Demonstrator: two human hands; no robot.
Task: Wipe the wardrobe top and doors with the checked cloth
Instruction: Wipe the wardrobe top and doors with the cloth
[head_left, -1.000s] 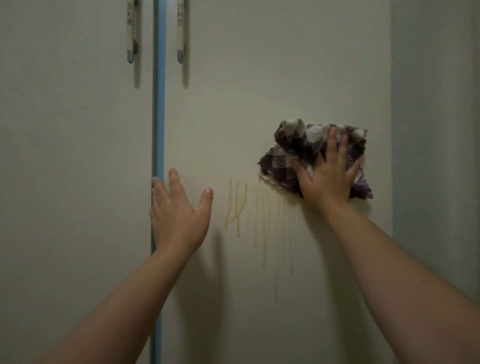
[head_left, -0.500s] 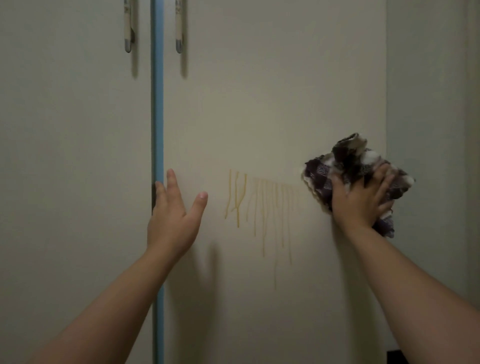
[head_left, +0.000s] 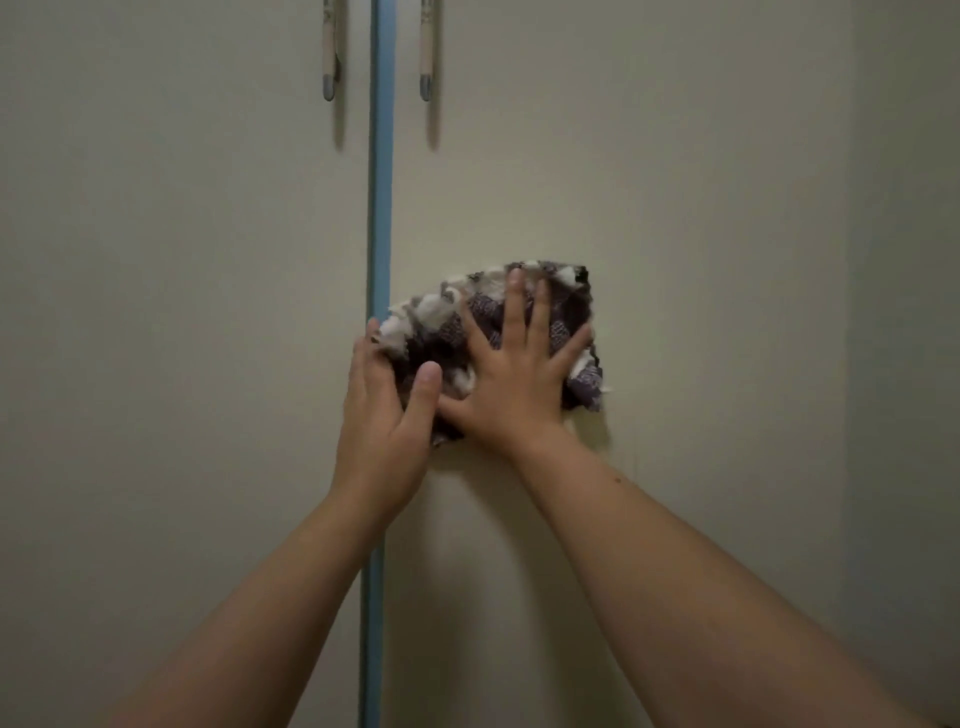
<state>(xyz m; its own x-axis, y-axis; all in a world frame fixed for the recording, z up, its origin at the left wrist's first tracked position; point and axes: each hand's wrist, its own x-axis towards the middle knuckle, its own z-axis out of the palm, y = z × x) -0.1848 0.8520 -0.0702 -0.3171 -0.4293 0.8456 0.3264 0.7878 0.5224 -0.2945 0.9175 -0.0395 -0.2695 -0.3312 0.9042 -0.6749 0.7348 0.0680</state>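
— Up against the right door (head_left: 675, 208), hard by the blue strip (head_left: 380, 182), that's where your checked cloth (head_left: 452, 338) sits now. Half a second ago it was out at the right edge of that door, and you've swept it clean across to the left.

— And your right hand (head_left: 511, 384)?

— Spread wide, fingers straight, palm pressing the cloth flat to the panel. It grips nothing, it just pushes.

— Your left hand (head_left: 384, 415) was flat on the door beside the strip a moment back.

— It's come in to meet the cloth. Your thumb lies over the cloth's left edge and your fingers point up along the strip. I cannot tell whether you're pinching the cloth or only steadying it, because the fabric hides your fingertips.

— What about the yellow drips that ran down the middle of that door?

— Gone from sight! Your sweep passed right over them, so I'd judge that patch dealt with. But the cloth and both hands cover much of the spot, so don't count on it until you lift off.

— What can't you see?

— The wardrobe top is out of frame entirely. The left handle (head_left: 329, 52) and right handle (head_left: 426, 52) are cut off at the upper edge. Your forearms mask the lower doors, and the left door (head_left: 156, 312) shows no marks I can make out.
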